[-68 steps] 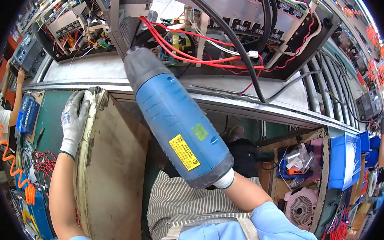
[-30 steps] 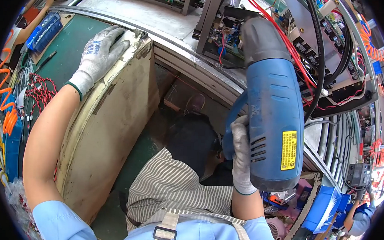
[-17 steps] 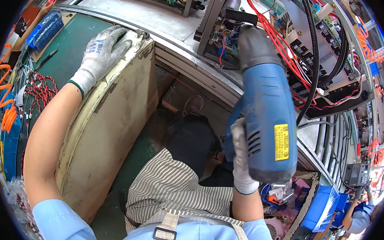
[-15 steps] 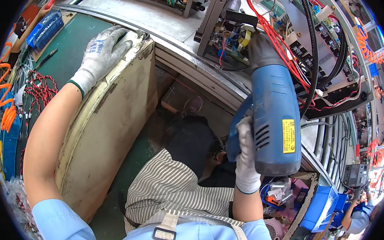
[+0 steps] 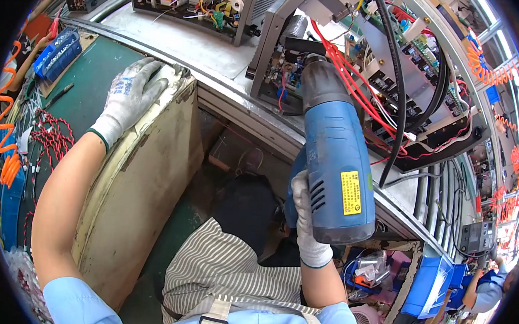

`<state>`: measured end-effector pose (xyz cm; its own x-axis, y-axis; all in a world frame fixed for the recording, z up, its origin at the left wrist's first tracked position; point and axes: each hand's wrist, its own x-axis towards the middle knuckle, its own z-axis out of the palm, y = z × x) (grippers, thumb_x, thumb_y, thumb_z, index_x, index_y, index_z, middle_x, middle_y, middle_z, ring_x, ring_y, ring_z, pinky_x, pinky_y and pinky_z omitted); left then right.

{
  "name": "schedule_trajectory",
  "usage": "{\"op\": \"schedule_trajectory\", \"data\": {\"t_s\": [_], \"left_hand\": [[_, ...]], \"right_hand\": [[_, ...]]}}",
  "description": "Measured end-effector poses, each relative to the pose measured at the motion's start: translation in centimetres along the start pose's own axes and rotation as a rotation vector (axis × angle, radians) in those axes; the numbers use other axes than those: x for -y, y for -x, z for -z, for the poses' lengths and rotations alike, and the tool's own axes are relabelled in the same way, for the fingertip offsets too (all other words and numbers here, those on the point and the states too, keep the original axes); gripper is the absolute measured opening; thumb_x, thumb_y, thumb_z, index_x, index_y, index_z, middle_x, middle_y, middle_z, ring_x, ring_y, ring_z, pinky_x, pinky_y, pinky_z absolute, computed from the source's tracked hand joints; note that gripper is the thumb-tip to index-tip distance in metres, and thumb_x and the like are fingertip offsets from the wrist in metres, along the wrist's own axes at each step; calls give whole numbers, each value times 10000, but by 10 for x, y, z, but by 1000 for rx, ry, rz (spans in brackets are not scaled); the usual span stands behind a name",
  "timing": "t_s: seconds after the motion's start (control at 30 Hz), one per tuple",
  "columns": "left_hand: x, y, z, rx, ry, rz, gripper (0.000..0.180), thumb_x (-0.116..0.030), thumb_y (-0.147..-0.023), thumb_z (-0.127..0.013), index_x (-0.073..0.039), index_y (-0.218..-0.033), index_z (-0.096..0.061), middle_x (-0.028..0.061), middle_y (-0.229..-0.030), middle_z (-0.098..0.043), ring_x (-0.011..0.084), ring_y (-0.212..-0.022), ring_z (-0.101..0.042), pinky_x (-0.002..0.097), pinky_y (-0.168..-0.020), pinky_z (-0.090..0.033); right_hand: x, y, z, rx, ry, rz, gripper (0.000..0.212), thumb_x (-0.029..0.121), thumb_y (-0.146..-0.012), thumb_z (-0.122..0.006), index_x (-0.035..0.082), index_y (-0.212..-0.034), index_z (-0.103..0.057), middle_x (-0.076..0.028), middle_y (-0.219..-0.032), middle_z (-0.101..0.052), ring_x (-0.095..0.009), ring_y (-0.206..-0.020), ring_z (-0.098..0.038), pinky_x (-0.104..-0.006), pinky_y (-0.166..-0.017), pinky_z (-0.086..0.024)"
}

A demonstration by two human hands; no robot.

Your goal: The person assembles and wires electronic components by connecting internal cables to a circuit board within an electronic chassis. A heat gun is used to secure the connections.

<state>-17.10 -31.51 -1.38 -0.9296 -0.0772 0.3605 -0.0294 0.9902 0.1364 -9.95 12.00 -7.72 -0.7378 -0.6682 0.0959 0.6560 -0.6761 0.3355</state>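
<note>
My right hand [image 5: 308, 217], in a grey-white glove, grips the handle of a blue heat gun [image 5: 339, 160]; the gun's body hides most of the fingers. Its dark nozzle points away from me into an open metal chassis [image 5: 266, 57] with circuit boards inside. Red wires [image 5: 341, 66] pass close beside the nozzle. On the left, my gloved left hand [image 5: 131, 93] rests with fingers stretched along the worn edge of a green-topped workbench [image 5: 100, 65], holding nothing.
Another open chassis [image 5: 206, 9] stands at the back. Black cables [image 5: 392, 98] loop down at the right. Twisted red-black wires [image 5: 52, 133] and a blue bin [image 5: 58, 52] lie on the left bench. A box of loose parts [image 5: 377, 274] sits low right; a co-worker's arm [image 5: 476, 285] shows beyond it.
The heat gun has shifted left in the picture, its nozzle now over the chassis interior. The view itself has moved slightly. My left hand stays on the bench edge.
</note>
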Motion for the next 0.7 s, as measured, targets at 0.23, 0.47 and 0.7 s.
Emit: {"op": "schedule_trajectory", "data": {"t_s": [0.23, 0.47, 0.7], "left_hand": [[-2, 0, 11, 13, -16, 38, 526, -439, -957, -558, -92, -1350, -582, 145, -1455, -509, 322, -1354, -460, 449, -1135, -342], [-5, 2, 6, 9, -2, 19, 528, -440, -952, -564, -92, -1349, -583, 142, -1453, -510, 324, -1348, -466, 449, -1132, -345], [-3, 1, -3, -8, -7, 9, 524, -437, -948, -570, -89, -1338, -584, 138, -1446, -516, 330, -1337, -472, 454, -1126, -348]], "right_hand": [[-6, -14, 5, -1, 123, -25, 638, 390, -1035, -512, 44, -1523, -291, -183, -1428, -490, -285, -1245, -580, -376, -989, -533], [13, -24, 32, 160, -590, -273, 585, 400, -1058, -447, 99, -1535, -293, -152, -1495, -414, -295, -1327, -502, -410, -1076, -467], [-9, -30, 6, -165, 743, -51, 555, 389, -1065, -432, 70, -1501, -311, -192, -1430, -439, -294, -1280, -526, -413, -1020, -503]]}}
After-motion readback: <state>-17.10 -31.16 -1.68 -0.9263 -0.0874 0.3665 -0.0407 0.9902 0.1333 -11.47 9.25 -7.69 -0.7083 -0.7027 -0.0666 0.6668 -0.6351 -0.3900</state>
